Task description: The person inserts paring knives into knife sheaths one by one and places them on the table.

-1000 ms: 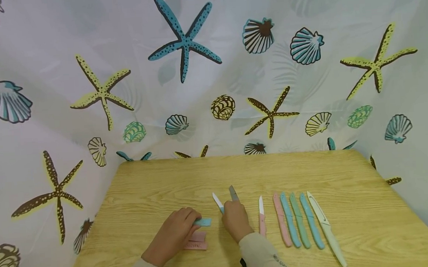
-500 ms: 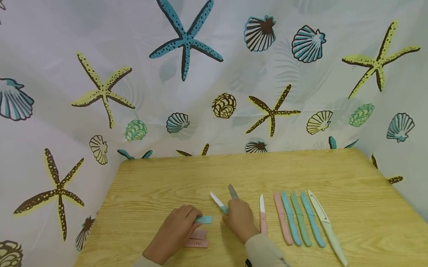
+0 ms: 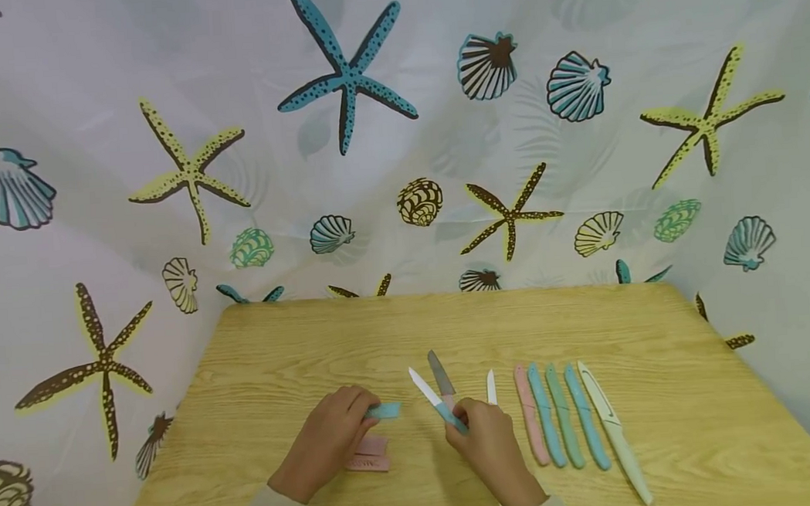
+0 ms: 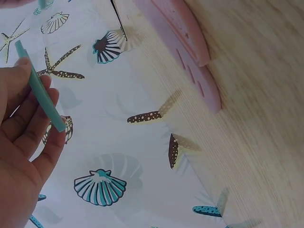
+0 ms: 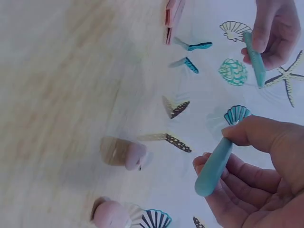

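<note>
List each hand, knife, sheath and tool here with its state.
Blue sheath: off any blade, held
Blue-handled knife: blade bare, held
Grey-bladed knife: blade bare, lying down
White-bladed knife: blade bare, partly hidden
Two pink sheaths: off, lying loose
Pink knife: apparently sheathed
First blue knife: apparently sheathed
Green knife: apparently sheathed
Second blue knife: apparently sheathed
Cream slotted tool: lying slantwise
Left hand: holding blue sheath
Right hand: holding blue-handled knife

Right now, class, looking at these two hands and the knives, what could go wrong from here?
The blue knife in the right hand has a bare blade, which could nick the left hand as knife and blue sheath meet. The right hand might also brush the grey blade lying bare close by.
</note>
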{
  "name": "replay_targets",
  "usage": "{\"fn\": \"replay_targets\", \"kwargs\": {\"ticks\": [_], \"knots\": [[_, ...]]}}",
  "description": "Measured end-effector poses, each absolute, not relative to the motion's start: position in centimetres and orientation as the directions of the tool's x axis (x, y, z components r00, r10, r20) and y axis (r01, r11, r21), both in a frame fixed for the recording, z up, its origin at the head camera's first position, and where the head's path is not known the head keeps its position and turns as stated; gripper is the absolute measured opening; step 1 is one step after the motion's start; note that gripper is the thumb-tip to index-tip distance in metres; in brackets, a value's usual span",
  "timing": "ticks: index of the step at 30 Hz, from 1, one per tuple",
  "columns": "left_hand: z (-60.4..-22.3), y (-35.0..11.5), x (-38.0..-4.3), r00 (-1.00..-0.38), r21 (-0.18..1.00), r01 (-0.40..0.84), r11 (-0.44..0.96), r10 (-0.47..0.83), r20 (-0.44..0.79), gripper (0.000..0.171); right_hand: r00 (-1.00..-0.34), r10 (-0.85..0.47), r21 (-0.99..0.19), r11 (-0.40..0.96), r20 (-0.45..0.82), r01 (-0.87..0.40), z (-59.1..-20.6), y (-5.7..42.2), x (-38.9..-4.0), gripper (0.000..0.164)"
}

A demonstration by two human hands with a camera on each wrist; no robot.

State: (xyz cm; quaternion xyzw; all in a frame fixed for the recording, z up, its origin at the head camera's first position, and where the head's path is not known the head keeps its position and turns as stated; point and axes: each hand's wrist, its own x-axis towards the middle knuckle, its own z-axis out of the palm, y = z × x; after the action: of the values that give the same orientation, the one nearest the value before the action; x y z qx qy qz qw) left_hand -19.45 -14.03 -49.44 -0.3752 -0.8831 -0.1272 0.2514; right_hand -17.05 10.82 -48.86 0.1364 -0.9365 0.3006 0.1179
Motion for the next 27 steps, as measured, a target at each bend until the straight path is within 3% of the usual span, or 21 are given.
{"fn": "replay_targets", "kwargs": {"ticks": [9, 20, 27], "knots": [[-49.3, -13.8, -19.6, -0.57, 0.049, 0.737, 0.674, 0.581, 0.582, 0.03, -0.97, -0.13, -0.643, 0.729, 0.204, -0.233, -48.6, 11.9, -13.4, 0.015], [-49.3, -13.4, -19.4, -0.535, 0.052, 0.767, 0.64, 0.592, 0.603, 0.022, -0.958, -0.161, -0.624, 0.73, 0.237, -0.277, -48.8, 11.5, -11.9, 0.015], [-49.3, -13.3, -19.3, -0.534, 0.065, 0.773, 0.631, 0.594, 0.602, 0.028, -0.944, -0.185, -0.591, 0.742, 0.273, -0.316, -48.6, 11.7, -11.7, 0.014]]}}
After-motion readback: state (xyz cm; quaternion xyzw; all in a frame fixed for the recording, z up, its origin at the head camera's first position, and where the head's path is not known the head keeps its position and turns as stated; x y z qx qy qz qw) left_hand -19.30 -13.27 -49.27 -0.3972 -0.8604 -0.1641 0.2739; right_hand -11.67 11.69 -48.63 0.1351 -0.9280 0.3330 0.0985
